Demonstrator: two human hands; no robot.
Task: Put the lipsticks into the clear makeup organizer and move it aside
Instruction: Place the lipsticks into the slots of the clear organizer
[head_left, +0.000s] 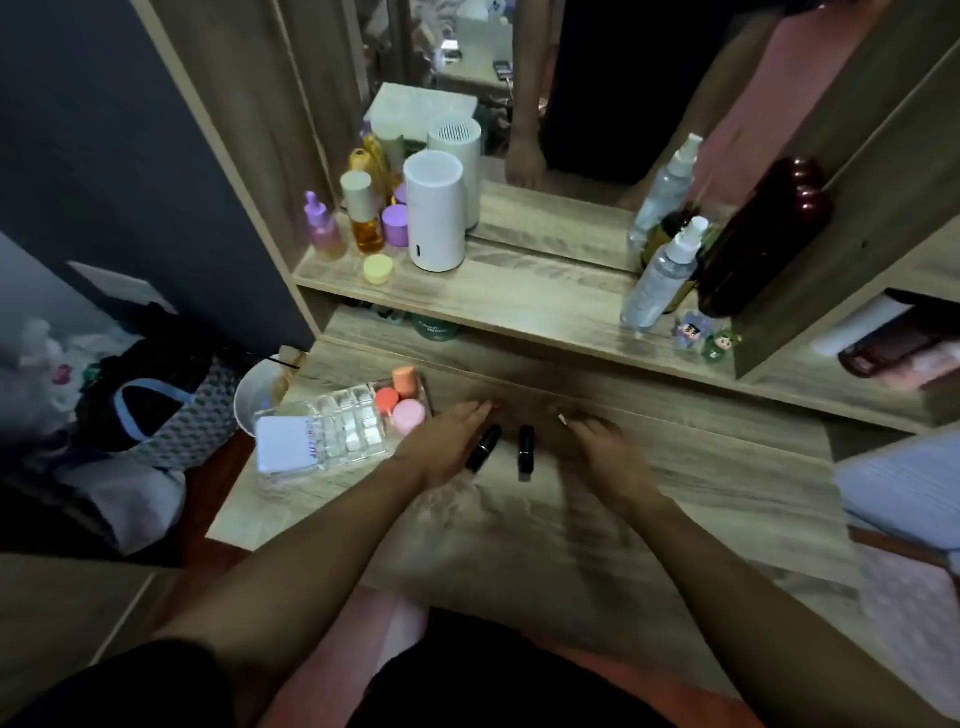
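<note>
two lipsticks lie on the tabletop between the person's hands, both with their long axes running roughly from the near edge toward the far edge. the left lipstick leans slightly toward the right at its far end and sits touching or just under the thumb side of the left hand; the right lipstick lies just beside it, a little apart from the right hand. so the left hand looks nearer to both. each grip is spread, fingers loose and flat, pinching nothing. both tubes are short, black and glossy, capped. the clear makeup organizer stands toward the left edge of the tabletop, just beyond the left hand, with its gridded slots apparently empty and pink and orange jars in its far compartment.
</note>
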